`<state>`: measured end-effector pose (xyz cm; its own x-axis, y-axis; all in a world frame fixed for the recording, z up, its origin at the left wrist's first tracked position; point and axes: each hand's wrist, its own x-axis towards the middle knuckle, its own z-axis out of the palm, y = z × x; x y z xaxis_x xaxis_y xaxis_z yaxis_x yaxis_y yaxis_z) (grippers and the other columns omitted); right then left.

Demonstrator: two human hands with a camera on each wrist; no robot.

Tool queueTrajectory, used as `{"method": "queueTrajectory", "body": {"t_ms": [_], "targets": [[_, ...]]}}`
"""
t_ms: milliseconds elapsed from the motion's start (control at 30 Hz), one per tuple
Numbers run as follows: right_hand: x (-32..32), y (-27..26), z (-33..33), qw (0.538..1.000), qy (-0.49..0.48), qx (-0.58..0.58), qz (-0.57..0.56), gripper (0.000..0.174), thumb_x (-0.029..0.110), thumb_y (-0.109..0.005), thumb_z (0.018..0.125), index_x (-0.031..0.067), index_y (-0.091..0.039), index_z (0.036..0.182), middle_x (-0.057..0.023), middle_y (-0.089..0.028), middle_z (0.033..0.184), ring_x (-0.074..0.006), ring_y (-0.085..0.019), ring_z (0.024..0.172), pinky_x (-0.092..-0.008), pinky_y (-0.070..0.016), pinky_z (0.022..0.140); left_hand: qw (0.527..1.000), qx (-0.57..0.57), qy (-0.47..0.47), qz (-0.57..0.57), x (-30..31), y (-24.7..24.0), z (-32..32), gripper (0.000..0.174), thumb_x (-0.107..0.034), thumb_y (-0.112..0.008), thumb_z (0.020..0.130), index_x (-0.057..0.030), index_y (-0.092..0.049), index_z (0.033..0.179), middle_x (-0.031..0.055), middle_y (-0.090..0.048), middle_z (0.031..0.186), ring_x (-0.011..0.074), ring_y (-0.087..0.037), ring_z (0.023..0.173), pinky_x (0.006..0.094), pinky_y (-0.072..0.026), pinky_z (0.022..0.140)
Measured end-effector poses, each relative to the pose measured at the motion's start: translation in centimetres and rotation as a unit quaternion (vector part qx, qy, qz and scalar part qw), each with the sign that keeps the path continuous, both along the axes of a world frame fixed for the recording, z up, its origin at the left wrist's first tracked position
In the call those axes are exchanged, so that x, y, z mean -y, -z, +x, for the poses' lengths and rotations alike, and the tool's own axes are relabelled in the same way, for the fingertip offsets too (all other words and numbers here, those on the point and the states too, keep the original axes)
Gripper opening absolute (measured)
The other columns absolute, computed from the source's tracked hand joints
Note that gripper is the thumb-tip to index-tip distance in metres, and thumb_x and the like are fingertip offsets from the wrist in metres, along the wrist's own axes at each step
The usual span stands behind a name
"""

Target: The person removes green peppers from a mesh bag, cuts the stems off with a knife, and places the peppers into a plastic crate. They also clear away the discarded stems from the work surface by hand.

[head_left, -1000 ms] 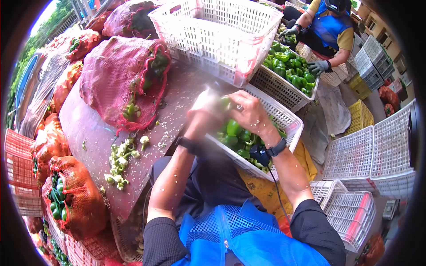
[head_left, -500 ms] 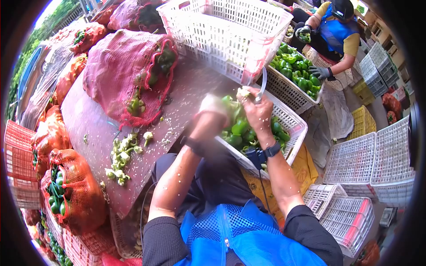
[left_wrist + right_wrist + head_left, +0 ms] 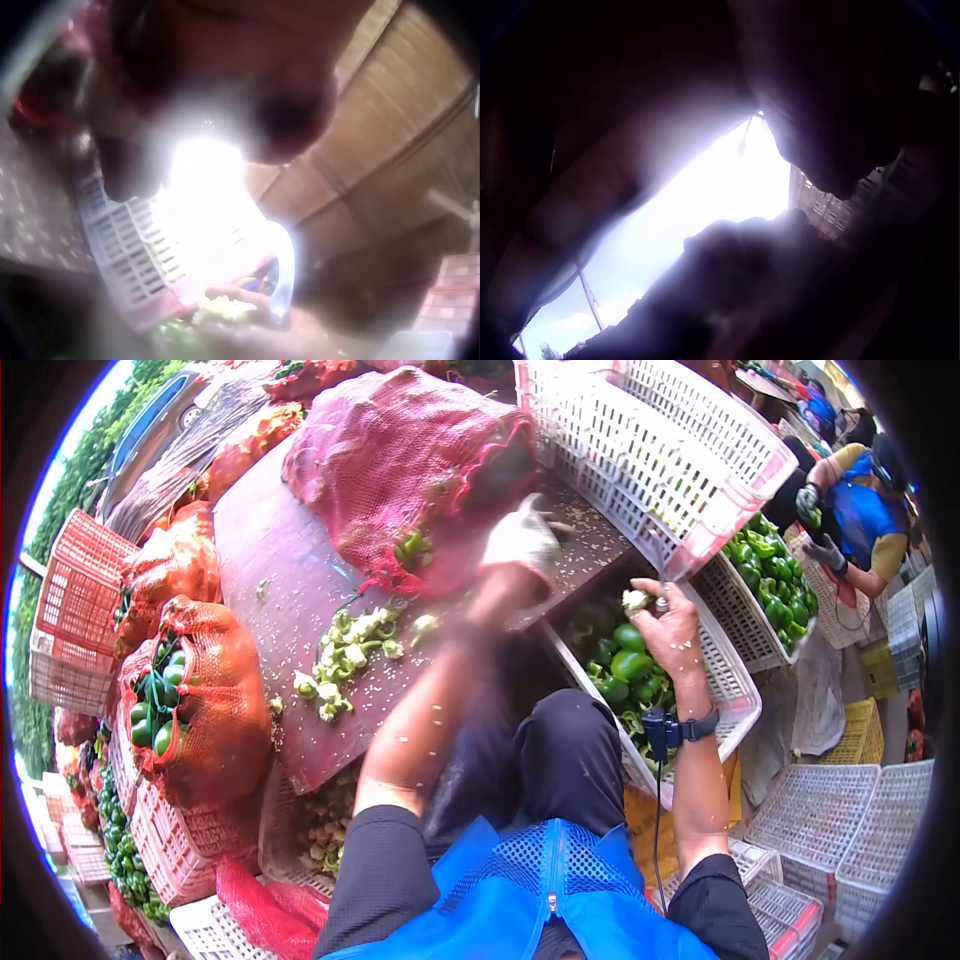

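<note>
My left hand (image 3: 522,542), in a pale glove and blurred, is over the tabletop (image 3: 262,550) beside the open mouth of a pink mesh sack (image 3: 400,470) with green peppers in it. Its fingers look extended, and nothing shows in them. My bare right hand (image 3: 672,635) pinches a pale, seedy pepper core (image 3: 635,600) above a white crate (image 3: 742,695) of green peppers (image 3: 630,665). In the left wrist view, a curved translucent strip (image 3: 284,270) rises from that right hand. Dark fingers and glare fill the right wrist view.
Cut pepper cores (image 3: 350,650) and scattered seeds lie on the tabletop. An upright white crate (image 3: 640,460) stands at its far edge. Orange mesh sacks (image 3: 220,690) line the left side. Another person (image 3: 860,510) works beside a second pepper crate (image 3: 740,600) at right.
My left hand has moved from the pepper crate, away from my right hand, to the sack's mouth. The right hand stays over the crate with the core. The head view has shifted left.
</note>
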<state>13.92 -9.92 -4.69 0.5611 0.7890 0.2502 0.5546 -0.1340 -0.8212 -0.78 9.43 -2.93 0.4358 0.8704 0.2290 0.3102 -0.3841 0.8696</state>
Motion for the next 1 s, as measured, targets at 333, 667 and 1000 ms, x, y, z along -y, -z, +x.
{"method": "queueTrajectory", "body": {"t_ms": [333,667,1000], "targets": [[-10.6,4.4,-3.6,0.971,-0.132,-0.125,-0.155,0.041,0.024,-0.073,0.079,0.0029,-0.072,0.114,-0.0107,-0.073,0.083,-0.0142,-0.066,0.074,-0.0321,-0.0534,0.073,0.797,-0.487,-0.149,0.324,-14.8,5.3,-15.1,0.046,-0.051,-0.054,0.093,-0.0103,-0.070,0.080,0.0160,-0.071,0.079,0.0336,-0.070,0.074,0.0486,-0.0503,0.062],[-14.5,6.1,-5.3,0.970,-0.142,-0.144,-0.138,0.036,0.014,-0.072,0.082,0.0003,-0.069,0.115,0.0042,-0.058,0.066,-0.0030,-0.047,0.051,-0.0237,-0.0375,0.046,0.932,-0.249,-0.079,0.251,-9.9,4.0,-16.0,0.038,-0.052,-0.061,0.091,-0.0209,-0.075,0.109,0.0166,-0.069,0.114,0.0369,-0.067,0.101,0.0451,-0.0515,0.087],[-17.9,3.5,-11.4,0.911,-0.301,-0.232,-0.159,0.040,0.010,-0.074,0.081,0.0006,-0.068,0.119,0.0017,-0.067,0.082,-0.0033,-0.056,0.065,-0.0245,-0.0455,0.054,0.915,-0.276,0.054,0.289,-14.9,4.8,-17.3,0.023,-0.024,-0.070,0.083,-0.0122,-0.072,0.102,0.0123,-0.072,0.094,0.0320,-0.069,0.087,0.0417,-0.0547,0.080]]}}
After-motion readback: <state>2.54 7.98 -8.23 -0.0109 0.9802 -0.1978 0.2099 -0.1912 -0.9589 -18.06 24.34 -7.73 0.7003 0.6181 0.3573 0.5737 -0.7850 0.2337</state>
